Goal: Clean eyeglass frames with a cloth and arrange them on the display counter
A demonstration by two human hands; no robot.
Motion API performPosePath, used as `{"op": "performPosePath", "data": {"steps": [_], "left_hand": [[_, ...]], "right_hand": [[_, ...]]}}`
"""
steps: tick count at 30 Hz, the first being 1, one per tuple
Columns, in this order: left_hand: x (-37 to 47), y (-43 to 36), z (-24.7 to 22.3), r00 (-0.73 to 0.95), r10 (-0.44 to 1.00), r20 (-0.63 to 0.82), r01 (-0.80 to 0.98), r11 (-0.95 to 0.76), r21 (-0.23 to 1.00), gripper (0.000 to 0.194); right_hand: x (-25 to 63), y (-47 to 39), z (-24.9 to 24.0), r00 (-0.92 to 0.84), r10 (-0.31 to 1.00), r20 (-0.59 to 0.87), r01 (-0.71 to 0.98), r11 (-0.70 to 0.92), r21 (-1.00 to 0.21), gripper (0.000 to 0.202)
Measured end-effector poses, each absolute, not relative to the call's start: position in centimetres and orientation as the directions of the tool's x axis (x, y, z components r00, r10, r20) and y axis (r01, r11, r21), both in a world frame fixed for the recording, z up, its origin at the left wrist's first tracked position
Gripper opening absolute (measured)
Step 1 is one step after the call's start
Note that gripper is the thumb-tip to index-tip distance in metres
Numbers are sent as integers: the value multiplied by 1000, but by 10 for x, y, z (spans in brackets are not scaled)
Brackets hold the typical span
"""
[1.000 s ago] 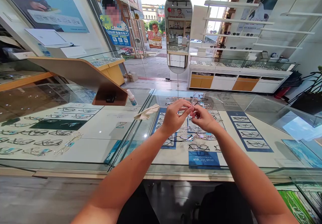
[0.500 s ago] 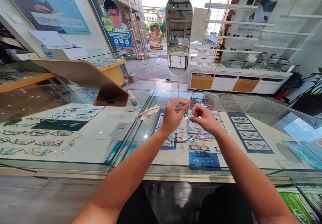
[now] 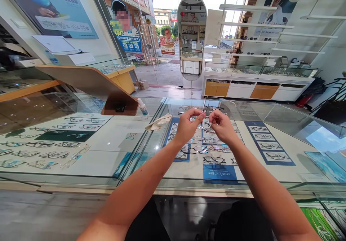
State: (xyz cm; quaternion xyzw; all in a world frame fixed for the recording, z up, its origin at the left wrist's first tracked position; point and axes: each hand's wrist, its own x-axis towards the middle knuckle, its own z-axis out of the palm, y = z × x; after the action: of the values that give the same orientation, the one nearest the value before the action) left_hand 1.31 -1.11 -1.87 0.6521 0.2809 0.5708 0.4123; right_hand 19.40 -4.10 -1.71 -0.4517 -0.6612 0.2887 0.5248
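Above the glass counter, my left hand point(image 3: 188, 125) pinches a thin piece at its fingertips, which looks like part of a pair of glasses; its outline is hard to make out. Close beside it on the right, my right hand point(image 3: 221, 126) has its fingers curled together, and what it holds is too small to name. Beneath both hands, several pairs of glasses lie inside the display case, among them a dark-rimmed pair point(image 3: 214, 160) near the front. A beige cloth point(image 3: 159, 122) lies on the glass to the left of my left hand.
A white spray bottle point(image 3: 142, 106) stands behind the cloth. Further left is a brown tilted stand point(image 3: 119, 105). More glasses point(image 3: 54, 154) lie in the left case. An oval mirror point(image 3: 192, 39) and white shelves point(image 3: 251, 25) are beyond the counter. A blue card point(image 3: 220, 173) lies near the front edge.
The thin piece between my hands has turned to a more upright angle. My right hand has shifted slightly right, and its fingers are curled closer together.
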Motion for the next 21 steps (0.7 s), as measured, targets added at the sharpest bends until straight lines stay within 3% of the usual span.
{"op": "performPosePath", "data": {"steps": [6, 21], "left_hand": [[17, -13, -21, 217, 849, 481, -101, -471, 876, 38], [18, -9, -28, 203, 835, 511, -92, -503, 859, 34]], "right_hand": [[193, -42, -18, -1, 895, 447, 296, 427, -854, 9], [183, -49, -16, 34, 934, 355, 242, 337, -910, 30]]}}
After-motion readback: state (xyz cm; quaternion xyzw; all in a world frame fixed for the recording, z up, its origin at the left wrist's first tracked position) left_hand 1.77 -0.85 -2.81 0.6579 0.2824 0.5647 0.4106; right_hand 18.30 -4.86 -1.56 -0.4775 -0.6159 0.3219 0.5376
